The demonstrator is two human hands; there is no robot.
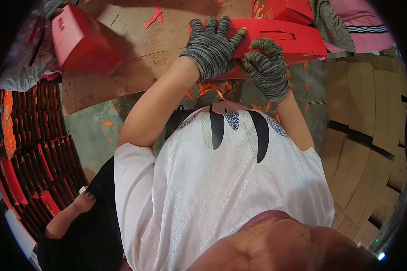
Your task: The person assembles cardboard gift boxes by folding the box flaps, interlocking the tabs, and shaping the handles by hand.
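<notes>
A flat red cardboard box (303,40) with a slot cut in it lies on the wooden table before me. My left hand (210,49), in a grey striped knit glove, rests on its left part with fingers spread. Close by on the right, my gloved right hand (267,67) is closed at the near edge of the cardboard, its fingers curled into a pinch. What lies between those fingertips is hidden.
Another person's gloved hand (54,7) is by a blurred red box (83,40) at the left of the table (144,49). Stacked red boxes (36,158) stand left, brown cartons (362,104) right. Orange scraps (212,88) litter the floor. A person's bare hand (83,202) shows lower left.
</notes>
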